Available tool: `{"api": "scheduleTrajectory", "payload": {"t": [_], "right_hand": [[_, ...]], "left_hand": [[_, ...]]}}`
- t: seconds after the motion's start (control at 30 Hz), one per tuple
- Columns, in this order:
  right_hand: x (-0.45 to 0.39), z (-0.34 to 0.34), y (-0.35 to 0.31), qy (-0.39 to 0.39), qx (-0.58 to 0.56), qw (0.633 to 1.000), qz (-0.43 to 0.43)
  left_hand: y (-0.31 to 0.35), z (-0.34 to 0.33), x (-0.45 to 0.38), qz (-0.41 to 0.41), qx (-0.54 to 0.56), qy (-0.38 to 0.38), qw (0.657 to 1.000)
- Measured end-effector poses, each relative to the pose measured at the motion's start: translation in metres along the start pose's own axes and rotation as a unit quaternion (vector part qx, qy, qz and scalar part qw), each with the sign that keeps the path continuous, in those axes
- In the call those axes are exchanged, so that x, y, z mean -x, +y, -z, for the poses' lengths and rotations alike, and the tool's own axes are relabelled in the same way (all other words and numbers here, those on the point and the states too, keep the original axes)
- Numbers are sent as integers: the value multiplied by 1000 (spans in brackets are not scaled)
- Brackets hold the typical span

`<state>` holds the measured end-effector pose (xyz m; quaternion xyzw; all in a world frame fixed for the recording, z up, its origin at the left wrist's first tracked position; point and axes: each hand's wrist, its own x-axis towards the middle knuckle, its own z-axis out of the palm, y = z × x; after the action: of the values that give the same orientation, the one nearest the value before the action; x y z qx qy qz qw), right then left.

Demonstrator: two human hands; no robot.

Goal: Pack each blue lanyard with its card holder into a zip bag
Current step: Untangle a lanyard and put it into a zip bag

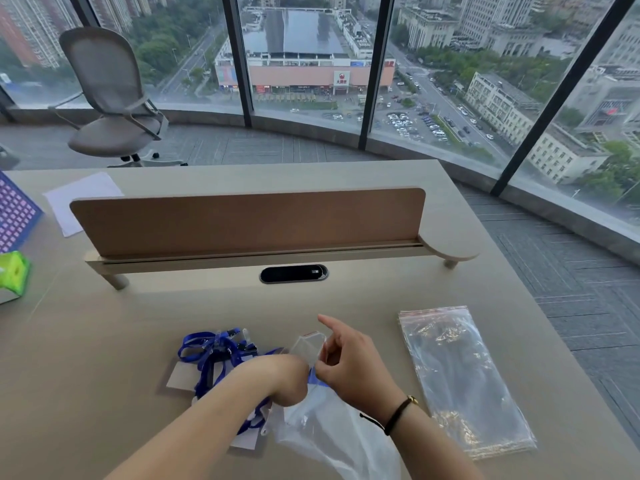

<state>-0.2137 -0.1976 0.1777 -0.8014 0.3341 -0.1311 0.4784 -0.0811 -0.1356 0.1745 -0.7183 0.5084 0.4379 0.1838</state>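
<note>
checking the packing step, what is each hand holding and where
Right hand pinches the zip bag at its open mouth. Left hand is at the same mouth; its fingers are hidden.

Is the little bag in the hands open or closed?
Open. The right hand pinches one edge of the zip bag, and its red-striped mouth gapes. The left hand covers the rest.

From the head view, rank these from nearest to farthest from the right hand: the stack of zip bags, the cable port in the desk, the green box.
From the right hand:
1. Stack of zip bags, just to its right on the desk.
2. Cable port, straight ahead below the divider.
3. Green box, far left edge of the desk.
</note>
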Motion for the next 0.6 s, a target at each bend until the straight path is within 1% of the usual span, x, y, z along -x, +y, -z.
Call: {"api": "scheduleTrajectory", "payload": {"t": [0.07,0.2,0.3,0.37,0.47,0.53,0.6], "right_hand": [[1,-1,1,4,-8,1000,-10],[6,-4,9,6,-32,998,-53],[8,-3,14,18,-51,995,-80],[7,-1,16,35,-61,993,-90],[6,2,16,55,-97,987,-115],[5,5,15,63,-141,978,-139],[3,7,15,76,-176,969,-159]], "left_hand": [[-1,1,-10,1,31,15,999],[-8,-5,-26,-3,155,84,984],[-15,-14,-29,-13,185,147,972],[-18,-17,-27,-17,201,173,964],[-22,-22,-20,-44,261,234,936],[-22,-27,-9,-84,249,275,925],[-20,-34,0,-112,187,337,916]]}}
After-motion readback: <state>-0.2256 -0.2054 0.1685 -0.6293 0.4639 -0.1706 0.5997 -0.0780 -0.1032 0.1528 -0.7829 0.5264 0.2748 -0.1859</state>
